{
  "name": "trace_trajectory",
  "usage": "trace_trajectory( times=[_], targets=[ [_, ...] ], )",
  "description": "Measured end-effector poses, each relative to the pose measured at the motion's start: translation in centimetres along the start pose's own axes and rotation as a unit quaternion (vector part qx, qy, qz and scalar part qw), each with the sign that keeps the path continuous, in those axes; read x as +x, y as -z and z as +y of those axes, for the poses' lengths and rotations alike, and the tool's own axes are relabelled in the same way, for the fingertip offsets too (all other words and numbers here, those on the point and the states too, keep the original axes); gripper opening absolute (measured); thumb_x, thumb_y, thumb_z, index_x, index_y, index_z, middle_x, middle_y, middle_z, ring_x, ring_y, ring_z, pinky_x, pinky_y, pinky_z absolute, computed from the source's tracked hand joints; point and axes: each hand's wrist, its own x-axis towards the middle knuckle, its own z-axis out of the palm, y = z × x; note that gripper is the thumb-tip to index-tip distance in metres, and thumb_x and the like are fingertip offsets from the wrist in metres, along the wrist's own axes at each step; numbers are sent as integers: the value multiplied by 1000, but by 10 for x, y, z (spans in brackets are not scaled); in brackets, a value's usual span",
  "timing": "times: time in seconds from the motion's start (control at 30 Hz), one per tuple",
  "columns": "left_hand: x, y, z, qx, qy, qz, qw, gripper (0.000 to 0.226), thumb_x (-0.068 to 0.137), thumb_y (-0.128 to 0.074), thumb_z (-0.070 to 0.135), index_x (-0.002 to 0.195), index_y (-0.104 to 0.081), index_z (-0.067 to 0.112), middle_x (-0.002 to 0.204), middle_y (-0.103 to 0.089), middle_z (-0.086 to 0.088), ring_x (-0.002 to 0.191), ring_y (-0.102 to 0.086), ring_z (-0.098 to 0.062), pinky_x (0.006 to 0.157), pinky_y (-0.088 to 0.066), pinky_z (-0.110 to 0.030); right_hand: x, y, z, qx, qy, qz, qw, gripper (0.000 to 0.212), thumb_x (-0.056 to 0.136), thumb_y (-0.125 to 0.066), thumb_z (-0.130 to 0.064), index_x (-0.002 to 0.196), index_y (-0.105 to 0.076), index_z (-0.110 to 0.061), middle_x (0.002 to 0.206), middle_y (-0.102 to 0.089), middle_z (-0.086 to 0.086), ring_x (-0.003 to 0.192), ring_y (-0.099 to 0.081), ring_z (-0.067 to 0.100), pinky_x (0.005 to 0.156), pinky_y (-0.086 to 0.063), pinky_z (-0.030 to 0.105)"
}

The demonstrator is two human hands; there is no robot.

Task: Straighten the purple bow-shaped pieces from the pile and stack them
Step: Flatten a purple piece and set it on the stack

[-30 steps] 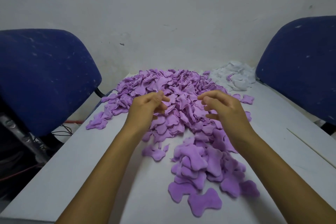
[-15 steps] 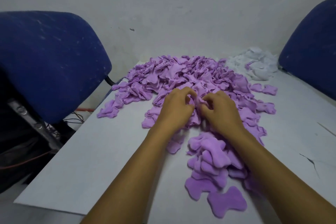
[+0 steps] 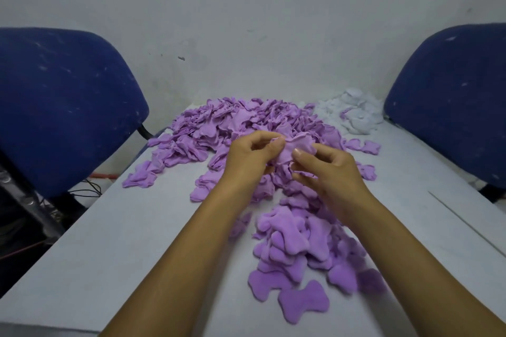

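A purple piece point(image 3: 294, 149) is held up just over the big pile point(image 3: 241, 126), between both hands. The left hand point(image 3: 247, 157) pinches its left end with curled fingers point(image 3: 267, 137). The right hand point(image 3: 332, 172) pinches its right end, thumb on top. The pile fills the middle of the tabletop point(image 3: 115, 241) and reaches toward the far edge. Nearer the front edge lies a low stack point(image 3: 295, 246) of flat pieces, partly under the right arm. A white heap point(image 3: 356, 115) sits at the far right corner. A blue chair point(image 3: 60, 101) stands at the left edge, another chair point(image 3: 454, 96) at the right.
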Motion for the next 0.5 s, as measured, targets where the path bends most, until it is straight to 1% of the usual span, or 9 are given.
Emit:
trace_trajectory(
  times=[0.07, 0.1, 0.17, 0.23, 0.27, 0.33, 0.4, 0.43, 0.5],
  targets=[
    [-7, -4, 0, -42, 17, -28, 999, 7, 91, -65, 7, 93, -66, 14, 79, -61, -2, 69, -62, -12, 58, -52, -24, -5, -2, -3, 25, -4, -1, 1000, 18, 89, -68, -6, 75, -74, -15, 72, -68, 0, 68, -65, 12, 64, -57, 23],
    [-9, -5, 0, -47, 14, -31, 998, 7, 90, -65, 5, 92, -64, 11, 79, -63, -4, 69, -63, -14, 58, -53, -24, -7, -3, -3, 30, -13, -7, 999, 18, 90, -67, -7, 76, -74, -15, 74, -69, 0, 68, -66, 11, 62, -56, 22],
    [-11, -5, 2, -28, -8, -3, 1000, 12, 87, -66, -2, 80, -62, 7, 68, -65, -3, 62, -63, -15, 54, -51, -22, -10, -8, -5, 34, -51, -13, 998, 24, 90, -66, -9, 70, -75, -18, 74, -67, -1, 64, -61, 8, 53, -51, 20],
    [-12, -1, 6, -30, -18, 20, 999, 19, 84, -67, -6, 70, -60, 6, 56, -62, 1, 50, -59, -12, 49, -50, -20, -11, -11, -7, 63, -96, -25, 993, 27, 90, -64, -10, 65, -69, -18, 67, -57, -1, 59, -50, 9, 44, -40, 18],
    [-12, 1, 9, -42, -17, 17, 999, 21, 83, -67, -7, 68, -59, 7, 54, -60, 1, 47, -56, -12, 48, -50, -21, -12, -13, -10, 101, -114, -45, 987, 23, 89, -61, -10, 68, -64, -17, 64, -50, -2, 57, -45, 9, 42, -35, 17],
    [-13, 3, 15, -69, -16, -3, 997, 23, 84, -65, -7, 66, -58, 7, 54, -59, -1, 45, -53, -13, 47, -49, -21, -13, -17, -16, 206, -143, -113, 961, 3, 82, -58, -15, 80, -57, -14, 62, -32, -5, 52, -34, 7, 39, -27, 16],
    [-15, 5, 19, -80, -20, -17, 996, 24, 84, -63, -8, 65, -58, 6, 54, -59, -2, 43, -52, -13, 46, -48, -21, -16, -18, -19, 253, -159, -170, 939, 23, 79, -55, -20, 99, -59, -9, 69, -18, -4, 50, -28, 5, 39, -24, 14],
    [-15, 6, 20, -80, -24, -20, 996, 24, 84, -63, -9, 65, -58, 6, 53, -59, -3, 43, -52, -13, 45, -47, -21, -16, -17, -20, 253, -161, -192, 935, 30, 81, -55, -22, 108, -59, -7, 71, -16, -3, 50, -28, 5, 39, -23, 13],
    [-15, 7, 22, -67, -37, -13, 997, 24, 83, -63, -10, 65, -59, 5, 53, -58, -3, 42, -52, -13, 44, -47, -21, -16, -15, -21, 248, -166, -244, 923, 34, 87, -57, -28, 115, -51, -11, 65, -24, -5, 49, -30, 5, 39, -26, 14]
  ],
)
